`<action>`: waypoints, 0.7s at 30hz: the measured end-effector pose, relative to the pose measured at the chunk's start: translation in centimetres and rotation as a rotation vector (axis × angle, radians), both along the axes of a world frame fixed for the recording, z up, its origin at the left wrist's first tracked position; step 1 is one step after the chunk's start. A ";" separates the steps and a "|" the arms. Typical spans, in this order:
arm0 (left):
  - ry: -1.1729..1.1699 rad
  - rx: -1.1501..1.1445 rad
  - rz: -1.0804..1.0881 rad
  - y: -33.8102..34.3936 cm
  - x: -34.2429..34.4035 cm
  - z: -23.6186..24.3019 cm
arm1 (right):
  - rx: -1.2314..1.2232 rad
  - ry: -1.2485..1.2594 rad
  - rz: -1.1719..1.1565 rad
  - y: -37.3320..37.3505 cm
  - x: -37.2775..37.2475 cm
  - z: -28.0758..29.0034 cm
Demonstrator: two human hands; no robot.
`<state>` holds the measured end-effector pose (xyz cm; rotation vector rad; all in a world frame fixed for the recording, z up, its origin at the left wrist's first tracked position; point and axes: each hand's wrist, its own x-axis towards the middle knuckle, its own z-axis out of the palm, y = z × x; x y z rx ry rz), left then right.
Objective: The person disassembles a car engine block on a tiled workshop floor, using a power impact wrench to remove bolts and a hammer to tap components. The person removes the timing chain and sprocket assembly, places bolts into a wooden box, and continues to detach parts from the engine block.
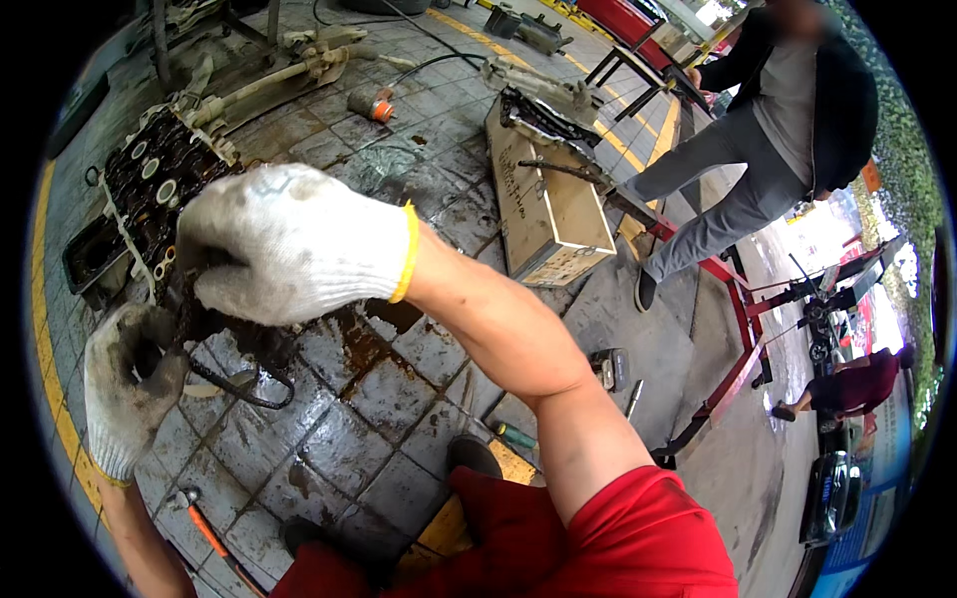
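Note:
White knitted gloves with yellow cuffs cover both hands. My right hand [289, 244] is curled closed at the near end of a greasy engine [159, 189], whose top shows several pale rings. Lower and to the left, my left hand [130, 384] is closed too, thumb bent toward the fingers. Between the hands is a dark, oily part, mostly hidden by the gloves. From beside my left hand a thin black curved piece [254, 401] loops out over the tiles; whether either hand holds it is unclear.
A hammer [214, 543] with an orange handle lies near my left forearm. Oil stains the tiles [374, 354]. Ahead stands a wooden crate [538, 209] bearing metal parts. An orange-and-grey can [371, 106] lies beyond the engine. Another person [768, 130] stands right of the crate.

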<state>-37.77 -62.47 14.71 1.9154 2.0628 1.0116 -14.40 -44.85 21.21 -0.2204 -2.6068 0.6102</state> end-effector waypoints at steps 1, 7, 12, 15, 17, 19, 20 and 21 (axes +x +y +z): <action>-0.035 0.105 0.025 -0.1 0.3 -0.6 | -0.022 0.057 -0.006 -0.2 0.1 0.4; -0.110 0.047 0.016 0.4 0.3 0.1 | 0.097 0.275 -0.163 -0.1 0.5 1.9; -0.509 0.097 -0.131 1.0 2.4 2.0 | -0.080 0.487 -0.476 -0.1 6.9 7.4; -0.510 0.101 -0.100 0.8 2.7 1.8 | -0.027 0.680 -0.494 1.7 9.1 8.7; -0.579 0.087 -0.099 0.4 2.9 1.2 | -0.035 0.627 -0.305 4.0 12.8 10.8; -0.559 0.076 -0.090 -0.3 2.8 1.2 | -0.135 0.705 -0.453 5.1 14.7 12.9; -0.604 0.067 -0.078 0.1 3.5 0.8 | -0.057 0.679 -0.523 6.5 16.5 13.8; -0.574 0.037 -0.096 0.3 3.7 0.4 | 0.019 0.652 -0.592 8.1 18.1 14.5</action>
